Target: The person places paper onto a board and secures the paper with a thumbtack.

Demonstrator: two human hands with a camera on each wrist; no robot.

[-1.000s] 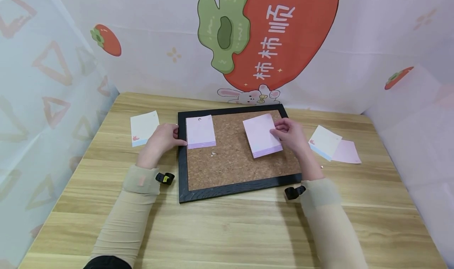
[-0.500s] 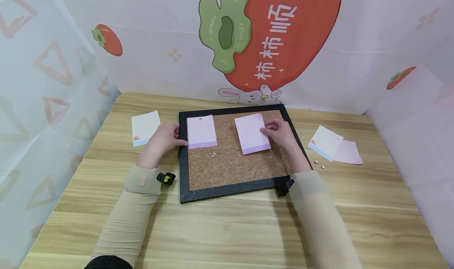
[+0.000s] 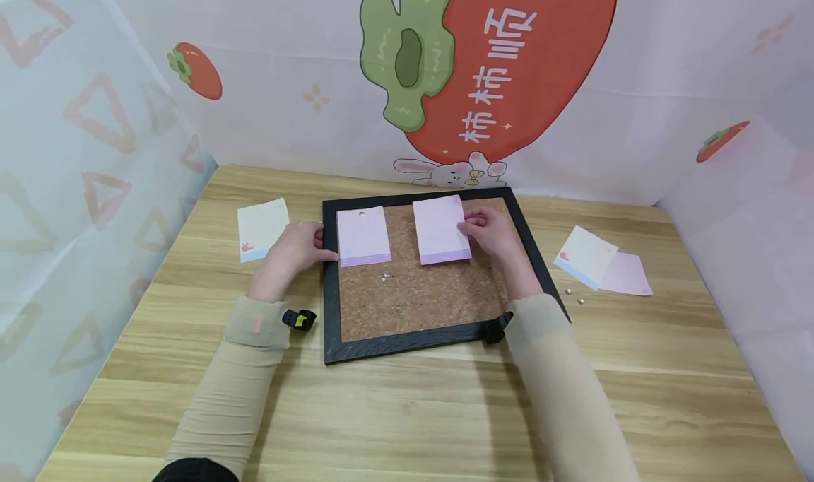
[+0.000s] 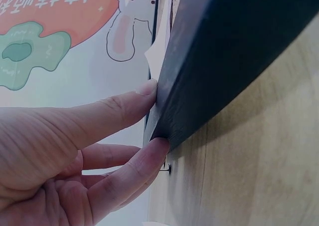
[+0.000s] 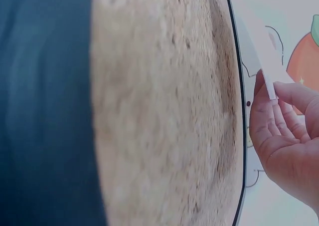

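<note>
My left hand (image 3: 292,249) pinches the left edge of a black-framed corkboard (image 3: 407,302). In the left wrist view the thumb lies on the black frame (image 4: 199,66) with a fingertip against its outer side. Between thumb and fingers, my right hand (image 3: 492,233) holds the right edge of a pink note card (image 3: 440,231) over the board's upper middle. From the right wrist, that card (image 5: 267,71) appears almost edge-on, raised off the cork. A second pink card (image 3: 364,245) hangs at the board's upper left under a silvery thumbtack (image 3: 362,214).
Small tacks (image 3: 385,276) lie on the cork. Left of the board is a white card (image 3: 262,227), partly behind the left hand. On the right, another white card (image 3: 585,256) overlaps a pink card (image 3: 626,275), with two tacks (image 3: 574,296) nearby. A printed cloth (image 3: 286,114) backs the table.
My right hand has carried the pink card leftward and slightly up over the board, turning it straighter. Two tacks on the table are now uncovered. The left hand keeps its hold.
</note>
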